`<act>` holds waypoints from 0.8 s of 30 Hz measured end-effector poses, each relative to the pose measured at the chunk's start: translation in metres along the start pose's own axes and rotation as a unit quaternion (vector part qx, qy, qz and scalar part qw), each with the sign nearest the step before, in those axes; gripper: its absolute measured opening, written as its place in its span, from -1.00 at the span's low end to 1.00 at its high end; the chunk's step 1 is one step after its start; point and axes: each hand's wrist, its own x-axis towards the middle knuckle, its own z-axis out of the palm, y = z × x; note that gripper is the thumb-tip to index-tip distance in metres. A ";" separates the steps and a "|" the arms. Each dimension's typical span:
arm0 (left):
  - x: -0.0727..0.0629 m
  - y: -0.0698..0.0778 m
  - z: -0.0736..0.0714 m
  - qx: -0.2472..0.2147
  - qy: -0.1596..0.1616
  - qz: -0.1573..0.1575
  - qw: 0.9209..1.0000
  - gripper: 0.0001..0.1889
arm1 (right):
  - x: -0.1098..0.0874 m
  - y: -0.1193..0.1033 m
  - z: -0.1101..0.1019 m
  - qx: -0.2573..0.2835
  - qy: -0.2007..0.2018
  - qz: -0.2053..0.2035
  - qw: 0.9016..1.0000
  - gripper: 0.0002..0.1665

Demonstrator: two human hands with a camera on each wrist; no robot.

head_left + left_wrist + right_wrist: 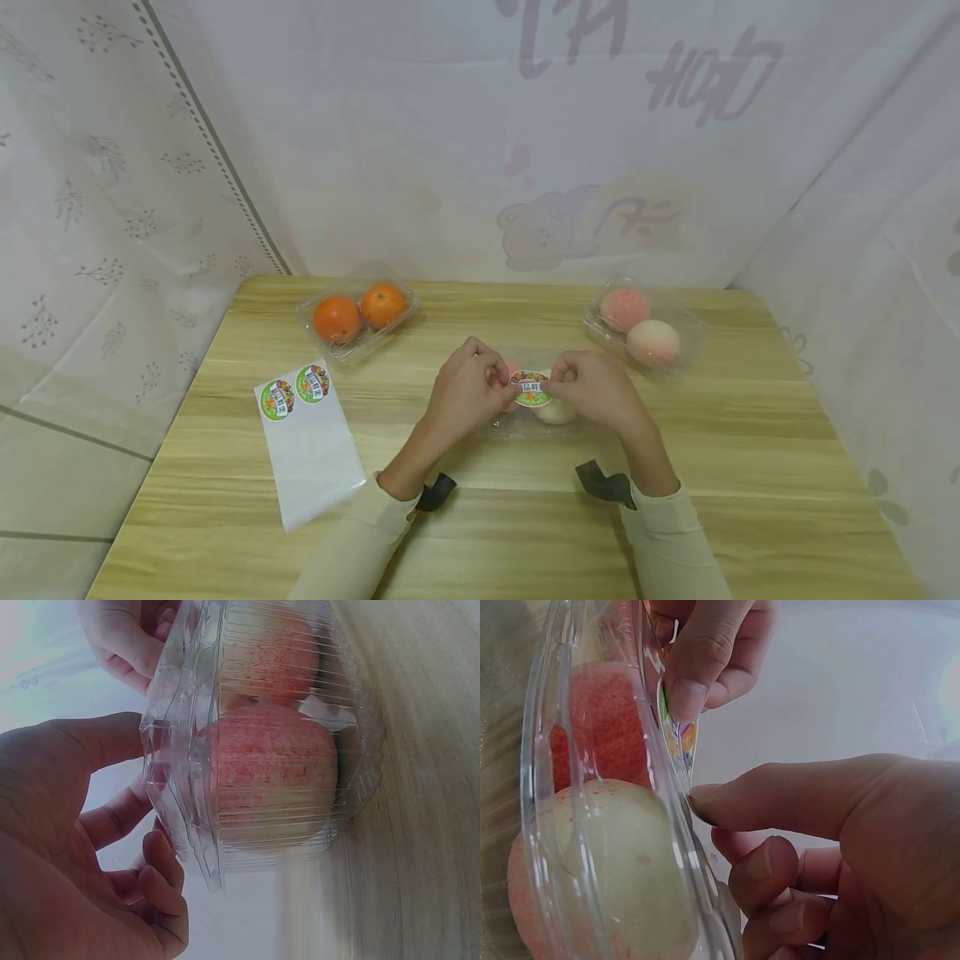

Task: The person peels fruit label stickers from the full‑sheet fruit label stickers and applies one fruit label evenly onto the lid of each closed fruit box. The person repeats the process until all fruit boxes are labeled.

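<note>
Both hands meet at a round fruit sticker [531, 389], green-edged with printed characters, right at the lid of a clear plastic box [498, 429]. My left hand [467, 385] pinches the sticker's left edge between thumb and fingers. On the opposite edge, my right hand [596, 390] pinches it the same way. Inside the closed box lie two peaches, a redder one [274, 776] on the left and a pale one [615, 870] on the right. In the right wrist view the sticker stands nearly edge-on along the lid, its face mostly hidden.
A white backing sheet [315, 467] with two more stickers lies on the left of the wooden table [750, 467]. Behind it stands a clear box [352, 350] of two oranges. Another clear box [693, 333] with two peaches stands at the back right.
</note>
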 end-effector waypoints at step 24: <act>0.001 -0.002 0.003 0.002 0.008 0.004 1.000 -0.71 | 0.003 -0.003 0.008 -0.023 0.030 -0.082 0.996 -0.91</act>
